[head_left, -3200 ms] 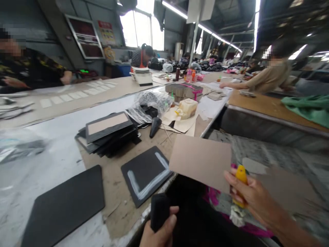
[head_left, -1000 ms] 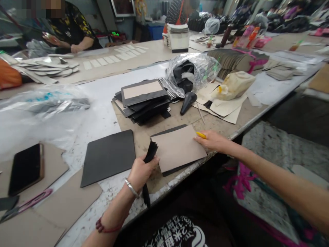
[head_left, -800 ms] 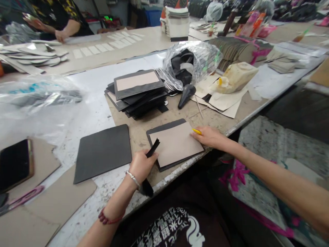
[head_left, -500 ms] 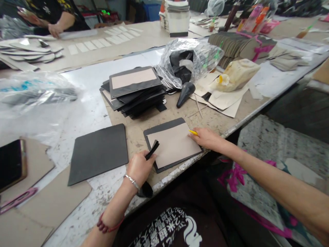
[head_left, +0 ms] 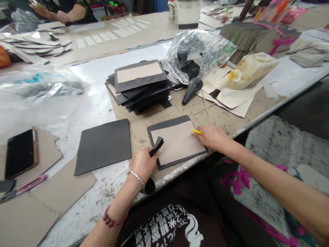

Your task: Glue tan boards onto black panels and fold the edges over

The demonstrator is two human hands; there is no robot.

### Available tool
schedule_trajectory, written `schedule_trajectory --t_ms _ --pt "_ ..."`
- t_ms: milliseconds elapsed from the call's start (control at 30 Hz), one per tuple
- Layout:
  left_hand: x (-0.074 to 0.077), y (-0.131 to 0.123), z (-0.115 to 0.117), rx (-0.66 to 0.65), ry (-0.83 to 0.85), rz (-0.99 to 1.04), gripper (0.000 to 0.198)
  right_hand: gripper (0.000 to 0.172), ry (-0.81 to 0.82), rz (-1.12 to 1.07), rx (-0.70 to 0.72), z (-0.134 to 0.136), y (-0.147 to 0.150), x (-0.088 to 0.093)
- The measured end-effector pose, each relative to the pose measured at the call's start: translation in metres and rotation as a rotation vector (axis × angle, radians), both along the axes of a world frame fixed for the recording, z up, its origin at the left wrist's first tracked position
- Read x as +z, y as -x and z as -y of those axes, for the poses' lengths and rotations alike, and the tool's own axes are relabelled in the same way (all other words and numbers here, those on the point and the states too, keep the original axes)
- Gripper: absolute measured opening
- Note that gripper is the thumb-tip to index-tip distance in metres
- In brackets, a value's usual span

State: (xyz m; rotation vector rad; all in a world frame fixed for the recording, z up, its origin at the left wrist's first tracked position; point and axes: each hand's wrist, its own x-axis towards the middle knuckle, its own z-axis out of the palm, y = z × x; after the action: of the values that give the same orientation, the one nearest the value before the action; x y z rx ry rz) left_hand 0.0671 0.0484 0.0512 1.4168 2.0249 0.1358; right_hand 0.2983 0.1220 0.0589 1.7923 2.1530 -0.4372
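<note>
Yellow tool point(head_left: 196, 131) mostly hidden under the right hand point(head_left: 212, 137), fingers curled on it, pressing a tan card point(head_left: 177, 140) onto a black panel point(head_left: 167, 122) near the bench point(head_left: 218, 118) edge. Left hand point(head_left: 142, 163) clenched around black strips point(head_left: 157, 146) at the card's left edge. Card aloft three seconds ago, flat now.

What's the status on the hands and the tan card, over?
Left hand shut on black strips. Right hand shut on yellow tool, resting on tan card. Card lies on black panel; stack behind, apart.
</note>
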Motion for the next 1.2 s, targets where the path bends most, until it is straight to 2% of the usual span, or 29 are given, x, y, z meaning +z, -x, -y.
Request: schedule_trajectory --t_ms 633,1200 --pt "0.0065 -0.0032 0.0054 0.032 -0.01 0.093 0.015 0.045 0.021 0.029 0.015 -0.0005 0.0018 0.0036" --pt "0.0014 -0.003 0.0053 0.07 -0.037 0.121 0.013 0.044 0.028 0.037 0.015 0.0 -0.0002 -0.0036"
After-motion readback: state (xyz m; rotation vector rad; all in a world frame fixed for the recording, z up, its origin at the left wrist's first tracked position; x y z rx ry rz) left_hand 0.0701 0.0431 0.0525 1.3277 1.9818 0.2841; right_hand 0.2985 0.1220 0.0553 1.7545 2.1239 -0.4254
